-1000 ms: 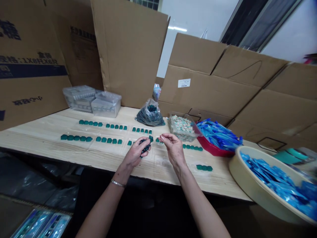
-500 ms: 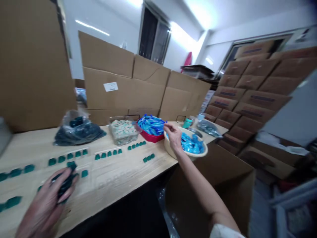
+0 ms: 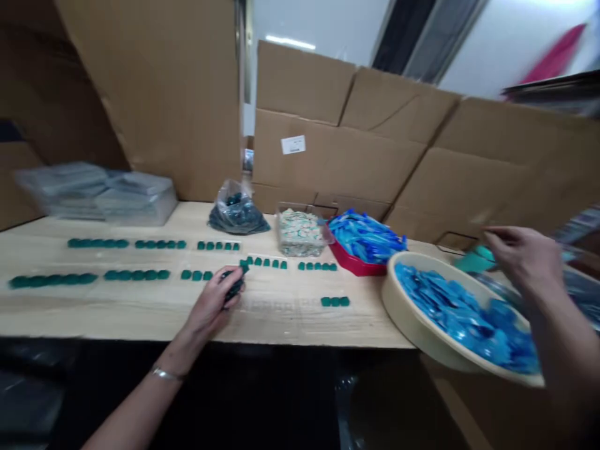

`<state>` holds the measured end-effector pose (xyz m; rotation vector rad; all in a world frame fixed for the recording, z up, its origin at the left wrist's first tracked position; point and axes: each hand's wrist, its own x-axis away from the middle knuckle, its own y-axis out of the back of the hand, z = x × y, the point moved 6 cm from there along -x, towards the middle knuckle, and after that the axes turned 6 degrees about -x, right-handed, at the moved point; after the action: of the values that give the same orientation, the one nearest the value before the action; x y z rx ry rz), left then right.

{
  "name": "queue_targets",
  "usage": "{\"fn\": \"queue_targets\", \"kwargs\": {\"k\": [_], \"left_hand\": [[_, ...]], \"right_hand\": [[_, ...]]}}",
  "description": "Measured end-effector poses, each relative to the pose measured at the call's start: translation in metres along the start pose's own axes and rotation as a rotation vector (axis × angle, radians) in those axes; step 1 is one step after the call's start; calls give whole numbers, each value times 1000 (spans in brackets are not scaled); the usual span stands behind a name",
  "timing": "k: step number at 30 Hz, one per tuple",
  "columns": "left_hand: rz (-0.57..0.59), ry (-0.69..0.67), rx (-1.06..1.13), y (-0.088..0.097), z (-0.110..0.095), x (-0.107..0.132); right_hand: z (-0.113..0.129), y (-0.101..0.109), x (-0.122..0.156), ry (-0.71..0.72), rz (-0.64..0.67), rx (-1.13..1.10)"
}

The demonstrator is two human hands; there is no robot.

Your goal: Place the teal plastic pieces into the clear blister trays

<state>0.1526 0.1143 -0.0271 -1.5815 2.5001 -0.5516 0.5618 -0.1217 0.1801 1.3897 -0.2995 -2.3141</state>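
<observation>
A dark teal cluster (image 3: 233,287) was gripped by the curled fingers (image 3: 224,299) of the left hand (image 3: 209,306), just above the table (image 3: 281,319) and beside rows of teal blocks (image 3: 265,264). The right hand (image 3: 525,259) was raised over a cream basin (image 3: 403,319) of blue packets (image 3: 459,315) — its fingers (image 3: 499,235) were narrowed, and whether anything was held could not be told.

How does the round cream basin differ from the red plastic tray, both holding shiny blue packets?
The cream basin is round, the red tray angular. The basin sits nearer the person, the tray further back by the cardboard boxes. The basin's packets lie spread low; the tray's heap above its rim. Both hold shiny blue packets.
</observation>
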Motion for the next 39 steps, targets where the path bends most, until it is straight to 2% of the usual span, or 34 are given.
{"fn": "queue_targets", "kwargs": {"k": [2,5,6,8,10,13,19,25,28,31,36,39], "left_hand": [[-2,-52,-55,-3,3,0],[-16,-99,-140,-6,6,6],[-22,-113,-167,-6,7,8],[-35,-136,-215,-5,8,10],[-45,-146,-251,-1,9,10],[-58,-166,-320,9,7,8],[-138,-353,-469,26,-13,4],[-106,-616,-649,24,-33,11],[-115,-621,-683,26,-30,9],[-113,-575,-706,29,-24,3],[-46,-639,-715,21,-25,5],[6,-654,-679,13,-27,9]], "right_hand": [[34,-63,34,-120,101,-72],[117,-175,108,-50,407,-291],[140,-207,130,-51,461,-358],[172,-257,160,-61,491,-429],[187,-283,171,-68,427,-429],[192,-297,171,-83,363,-427],[197,-309,169,-158,407,-494],[205,-313,174,-138,382,-488],[203,-311,175,-131,336,-482],[195,-310,178,-228,361,-558],[181,-313,181,-510,579,-786],[175,-307,174,-540,602,-804]]}}
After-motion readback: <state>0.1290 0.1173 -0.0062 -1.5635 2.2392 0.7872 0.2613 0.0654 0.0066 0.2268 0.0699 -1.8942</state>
